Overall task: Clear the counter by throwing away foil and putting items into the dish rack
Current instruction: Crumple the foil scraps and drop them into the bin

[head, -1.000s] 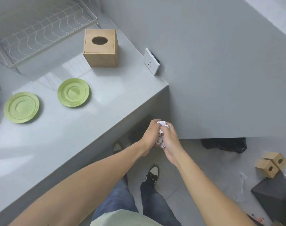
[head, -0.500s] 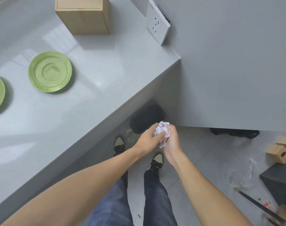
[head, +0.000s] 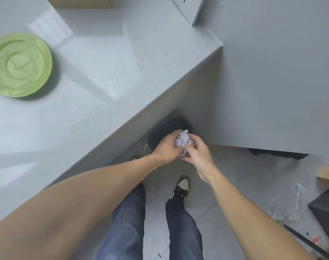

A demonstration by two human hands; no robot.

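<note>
A crumpled ball of silvery foil (head: pixel 183 140) is squeezed between both hands, just off the counter's front edge. My left hand (head: pixel 166 148) wraps it from the left and my right hand (head: pixel 196 150) presses it from the right. Directly below the hands stands a dark round bin (head: pixel 167 126) on the floor, tucked under the grey counter (head: pixel 103 87). One green plate (head: pixel 19 65) lies flat on the counter at the far left. The dish rack is out of view.
A wooden box (head: pixel 81 1) and a white wall socket (head: pixel 190 8) show at the top edge. On the floor at the right lie a wooden block (head: pixel 328 177), a dark box (head: pixel 326 209) and scattered scraps. My legs and a shoe (head: pixel 180 186) are below the hands.
The view has tilted down and moved closer, so the rack and second plate left the frame. Both hands have carried the foil over the dark bin and keep squeezing it.
</note>
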